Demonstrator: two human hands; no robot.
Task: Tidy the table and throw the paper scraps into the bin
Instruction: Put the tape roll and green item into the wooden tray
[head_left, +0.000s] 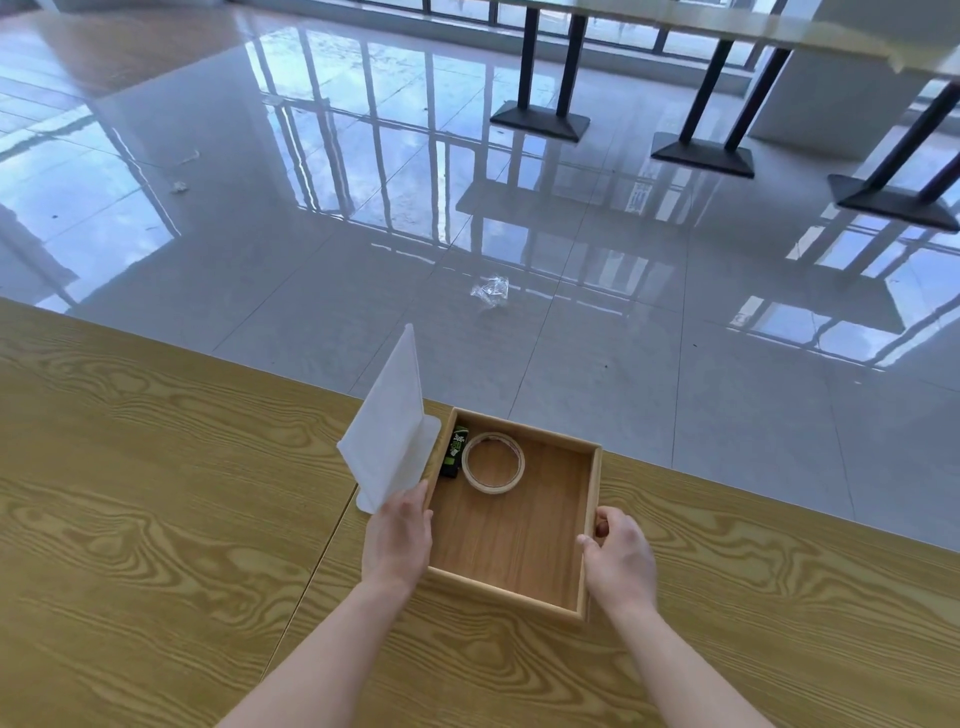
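Observation:
A square wooden tray (519, 540) sits on the wood-grain table (156, 519) near its far edge. Inside the tray lie a roll of tape (492, 462) and a small black-and-green object (455, 452) in the far left corner. My left hand (399, 540) is at the tray's left wall and holds white paper sheets (389, 431) that stand up at a tilt beside the tray. My right hand (618, 556) grips the tray's right wall, thumb inside. No bin is in view.
Beyond the table edge lies a glossy tiled floor with a crumpled clear wrapper (490, 291) and small scraps (179, 187) further left. Black pedestal bases (540, 122) of other tables stand at the far right.

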